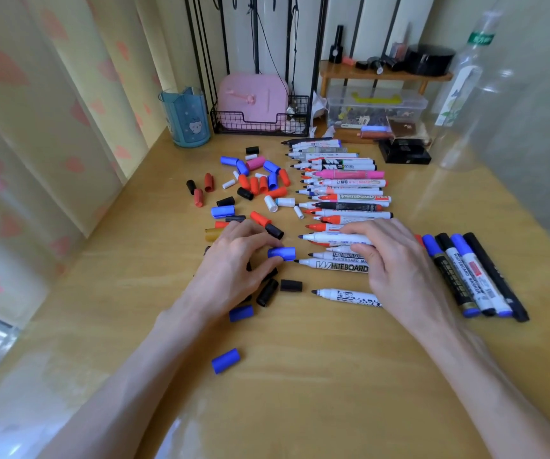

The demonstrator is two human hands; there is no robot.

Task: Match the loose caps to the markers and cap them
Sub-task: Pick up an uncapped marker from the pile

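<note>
Blue cap (281, 253), white marker (336, 239), yellow-brown table (316, 376)

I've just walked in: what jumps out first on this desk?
A long row of uncapped whiteboard markers runs down the middle of the yellow wooden desk, with loose red, blue, black and white plastic caps scattered to its left. Near the front, the left hand pinches a blue plastic cap while the right hand grips a white marker; capped markers lie to the right.
</note>
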